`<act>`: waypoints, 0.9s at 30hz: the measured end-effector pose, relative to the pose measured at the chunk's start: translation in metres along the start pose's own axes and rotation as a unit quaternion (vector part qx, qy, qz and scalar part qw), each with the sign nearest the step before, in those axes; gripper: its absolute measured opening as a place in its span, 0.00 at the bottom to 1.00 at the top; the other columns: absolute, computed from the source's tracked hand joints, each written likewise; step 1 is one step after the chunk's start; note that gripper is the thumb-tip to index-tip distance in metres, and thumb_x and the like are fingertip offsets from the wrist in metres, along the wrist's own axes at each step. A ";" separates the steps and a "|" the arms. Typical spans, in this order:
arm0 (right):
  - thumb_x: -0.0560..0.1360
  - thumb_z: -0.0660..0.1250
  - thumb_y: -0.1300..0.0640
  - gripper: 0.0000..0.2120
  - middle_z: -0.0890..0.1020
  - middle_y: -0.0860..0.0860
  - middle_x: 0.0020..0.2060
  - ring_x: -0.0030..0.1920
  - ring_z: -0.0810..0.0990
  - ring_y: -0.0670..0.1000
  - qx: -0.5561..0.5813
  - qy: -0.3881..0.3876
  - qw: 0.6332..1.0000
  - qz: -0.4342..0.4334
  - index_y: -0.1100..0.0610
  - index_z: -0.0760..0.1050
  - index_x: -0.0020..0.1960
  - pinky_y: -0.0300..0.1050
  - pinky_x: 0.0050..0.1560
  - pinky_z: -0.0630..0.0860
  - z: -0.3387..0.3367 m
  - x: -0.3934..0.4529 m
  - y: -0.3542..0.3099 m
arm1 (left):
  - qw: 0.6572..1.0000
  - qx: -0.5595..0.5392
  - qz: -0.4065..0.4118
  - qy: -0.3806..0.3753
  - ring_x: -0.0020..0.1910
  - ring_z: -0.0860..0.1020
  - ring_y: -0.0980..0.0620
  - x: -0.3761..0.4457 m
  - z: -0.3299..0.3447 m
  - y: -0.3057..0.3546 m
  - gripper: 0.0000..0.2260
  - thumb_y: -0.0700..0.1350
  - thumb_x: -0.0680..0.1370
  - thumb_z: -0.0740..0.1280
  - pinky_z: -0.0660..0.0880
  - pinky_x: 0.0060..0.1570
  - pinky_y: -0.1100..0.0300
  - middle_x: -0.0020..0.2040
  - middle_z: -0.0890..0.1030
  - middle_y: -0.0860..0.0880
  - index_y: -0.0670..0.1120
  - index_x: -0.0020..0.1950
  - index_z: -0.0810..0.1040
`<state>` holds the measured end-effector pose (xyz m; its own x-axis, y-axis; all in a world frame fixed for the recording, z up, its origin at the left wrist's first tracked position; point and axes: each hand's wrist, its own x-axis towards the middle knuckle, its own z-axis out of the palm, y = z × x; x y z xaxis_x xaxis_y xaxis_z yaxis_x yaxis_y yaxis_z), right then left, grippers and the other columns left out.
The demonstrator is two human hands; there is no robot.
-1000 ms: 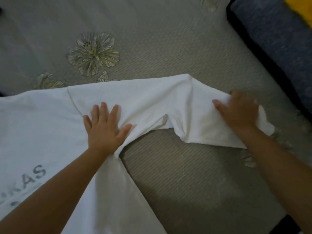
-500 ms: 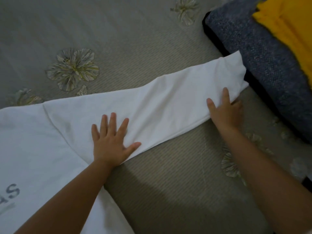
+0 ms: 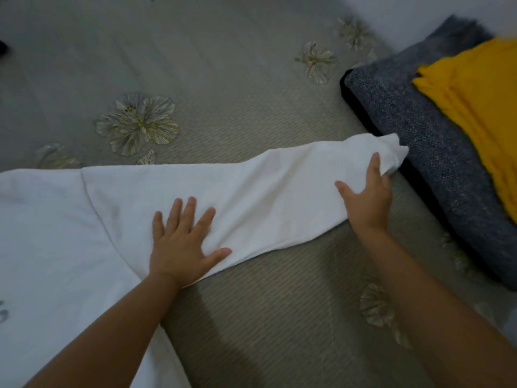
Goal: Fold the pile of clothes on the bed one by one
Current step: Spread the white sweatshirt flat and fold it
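a second ago the sleeve was bent and bunched up. now it lies pulled out long and almost flat, so i think it is ready to be folded in over the body of the shirt.

on the left, the white shirt (image 3: pixel 50 225) lies spread on the bed (image 3: pixel 223 79), with a bit of grey print at its edge. the left hand (image 3: pixel 181 242) rests flat on the shirt, right where the sleeve (image 3: pixel 251 197) starts. its fingers are straight and spread, pressing the cloth down and holding nothing.

the sleeve runs from that hand across to the right. the right hand (image 3: pixel 366 197) is at the far end of the sleeve. its fingers lie over the cuff, and the cloth bunches there, so i think it pinches the cuff. the two hands are well apart, one at each end of the sleeve.

past the cuff, just beside it, sits a blue-grey cushion (image 3: pixel 419 141) with a folded yellow cloth (image 3: pixel 475 102) on top.
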<state>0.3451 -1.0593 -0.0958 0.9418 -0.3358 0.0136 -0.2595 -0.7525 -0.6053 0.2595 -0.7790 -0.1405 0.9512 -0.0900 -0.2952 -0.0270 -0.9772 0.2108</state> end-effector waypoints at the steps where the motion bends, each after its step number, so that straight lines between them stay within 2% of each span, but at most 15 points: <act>1: 0.74 0.67 0.57 0.37 0.60 0.62 0.70 0.69 0.62 0.58 -0.009 -0.001 1.000 -0.025 0.58 0.48 0.75 0.39 0.64 0.57 -0.009 -0.004 -0.012 | 1.000 -0.006 0.004 -0.001 0.75 0.39 0.47 -0.001 -0.001 0.000 0.54 0.77 0.54 0.23 0.34 0.69 0.47 0.77 0.43 0.46 0.56 0.75 0.45; 3: 0.75 0.66 0.57 0.36 0.59 0.62 0.70 0.69 0.61 0.58 -0.022 0.000 0.997 -0.071 0.57 0.47 0.75 0.39 0.63 0.57 -0.023 -0.016 -0.038 | 0.998 -0.048 -0.005 0.036 0.75 0.47 0.44 -0.006 -0.008 -0.003 0.53 0.77 0.59 0.27 0.41 0.70 0.43 0.76 0.51 0.43 0.51 0.75 0.54; 6: 0.76 0.64 0.58 0.35 0.59 0.62 0.70 0.69 0.61 0.58 -0.024 0.009 0.990 -0.138 0.57 0.46 0.75 0.39 0.62 0.57 -0.031 -0.043 -0.087 | 0.985 -0.099 -0.029 0.139 0.67 0.67 0.35 -0.028 -0.023 -0.025 0.41 0.70 0.74 0.39 0.59 0.63 0.35 0.67 0.70 0.36 0.42 0.67 0.71; 8: 0.76 0.64 0.59 0.35 0.61 0.63 0.70 0.68 0.62 0.59 -0.012 0.012 0.983 -0.184 0.58 0.46 0.75 0.37 0.60 0.56 -0.022 -0.071 -0.123 | 0.982 -0.070 -0.053 0.168 0.61 0.72 0.32 -0.058 -0.030 -0.059 0.34 0.64 0.78 0.43 0.65 0.56 0.33 0.62 0.74 0.33 0.40 0.63 0.74; 11: 0.75 0.65 0.62 0.34 0.65 0.68 0.65 0.63 0.68 0.63 -0.005 0.011 0.962 -0.272 0.63 0.51 0.74 0.38 0.55 0.60 0.010 -0.122 -0.182 | 0.977 -0.030 -0.076 0.195 0.60 0.73 0.32 -0.118 -0.036 -0.128 0.28 0.61 0.79 0.43 0.68 0.54 0.34 0.61 0.75 0.33 0.44 0.63 0.69; 13: 0.69 0.69 0.65 0.33 0.72 0.73 0.56 0.53 0.76 0.68 0.005 0.019 0.935 -0.355 0.71 0.60 0.69 0.42 0.51 0.63 0.043 -0.161 -0.221 | 0.982 -0.005 -0.088 0.168 0.60 0.73 0.33 -0.165 -0.035 -0.174 0.27 0.61 0.79 0.42 0.69 0.53 0.35 0.61 0.74 0.33 0.46 0.63 0.69; 15: 0.63 0.71 0.66 0.32 0.76 0.74 0.49 0.46 0.78 0.66 0.022 0.003 0.907 -0.420 0.75 0.66 0.63 0.43 0.45 0.66 0.077 -0.204 -0.255 | 0.982 0.015 -0.133 0.129 0.60 0.73 0.33 -0.212 -0.035 -0.218 0.29 0.61 0.79 0.41 0.70 0.52 0.35 0.61 0.75 0.34 0.46 0.63 0.72; 17: 0.62 0.71 0.64 0.32 0.77 0.73 0.48 0.43 0.79 0.64 0.038 -0.029 0.881 -0.470 0.74 0.67 0.63 0.42 0.39 0.70 0.108 -0.254 -0.286 | 0.977 0.027 -0.195 0.087 0.60 0.73 0.31 -0.256 -0.037 -0.258 0.33 0.61 0.79 0.39 0.70 0.50 0.33 0.60 0.75 0.33 0.45 0.62 0.76; 19: 0.65 0.68 0.61 0.32 0.77 0.72 0.50 0.38 0.81 0.64 0.050 -0.068 0.854 -0.514 0.69 0.62 0.65 0.41 0.32 0.73 0.139 -0.308 -0.311 | 0.968 0.028 -0.241 0.062 0.59 0.73 0.30 -0.297 -0.038 -0.292 0.34 0.62 0.79 0.39 0.70 0.48 0.32 0.60 0.76 0.34 0.45 0.61 0.78; 22: 0.66 0.67 0.62 0.32 0.77 0.71 0.53 0.39 0.81 0.63 0.055 -0.129 0.822 -0.552 0.64 0.58 0.67 0.41 0.32 0.74 0.184 -0.383 -0.337 | 0.955 -0.005 -0.292 0.041 0.60 0.72 0.30 -0.351 -0.036 -0.333 0.35 0.63 0.78 0.38 0.70 0.50 0.32 0.61 0.75 0.34 0.45 0.63 0.76; 25: 0.64 0.66 0.66 0.30 0.78 0.68 0.53 0.33 0.79 0.61 0.041 -0.201 0.776 -0.596 0.60 0.65 0.65 0.42 0.25 0.72 0.228 -0.445 -0.342 | 0.949 -0.027 -0.310 0.044 0.57 0.73 0.28 -0.394 -0.025 -0.369 0.35 0.62 0.79 0.39 0.71 0.46 0.32 0.58 0.75 0.31 0.42 0.61 0.76; 27: 0.60 0.71 0.65 0.28 0.80 0.62 0.54 0.36 0.81 0.59 -0.021 -0.254 0.719 -0.647 0.56 0.75 0.59 0.43 0.27 0.75 0.253 -0.476 -0.324 | 0.946 -0.043 -0.319 0.049 0.58 0.73 0.28 -0.416 -0.013 -0.387 0.35 0.62 0.79 0.40 0.72 0.48 0.33 0.59 0.75 0.31 0.40 0.62 0.75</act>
<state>0.0351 -0.5125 -0.1070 0.3551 0.9022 0.2449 0.9071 -0.2692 -0.3237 -0.1221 -0.3607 -0.0876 0.7898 0.5345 -0.3009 0.5828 -0.8070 0.0960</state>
